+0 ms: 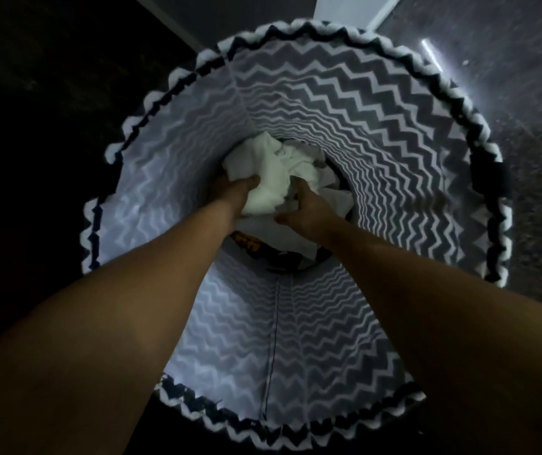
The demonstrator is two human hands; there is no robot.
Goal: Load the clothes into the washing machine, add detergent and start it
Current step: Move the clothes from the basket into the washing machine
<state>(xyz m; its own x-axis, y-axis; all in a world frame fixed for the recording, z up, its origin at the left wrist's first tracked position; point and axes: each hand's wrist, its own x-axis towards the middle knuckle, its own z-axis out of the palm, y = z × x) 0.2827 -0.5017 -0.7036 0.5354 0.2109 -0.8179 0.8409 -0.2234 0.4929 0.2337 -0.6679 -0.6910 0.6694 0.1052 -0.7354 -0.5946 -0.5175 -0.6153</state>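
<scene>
As left grip (239, 191) and right grip (309, 210) clutch it, the white cloth (273, 169) seems crumpled.

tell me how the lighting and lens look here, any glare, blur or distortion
Head view: dim overall, darkest at the left edge; the white cloth gripped by the left hand and right hand is the brightest patch, nearly washed out. A glare streak sits on the floor at top right. Wide-angle distortion stretches the forearms and the basket wall; its rim looks slightly soft.
</scene>
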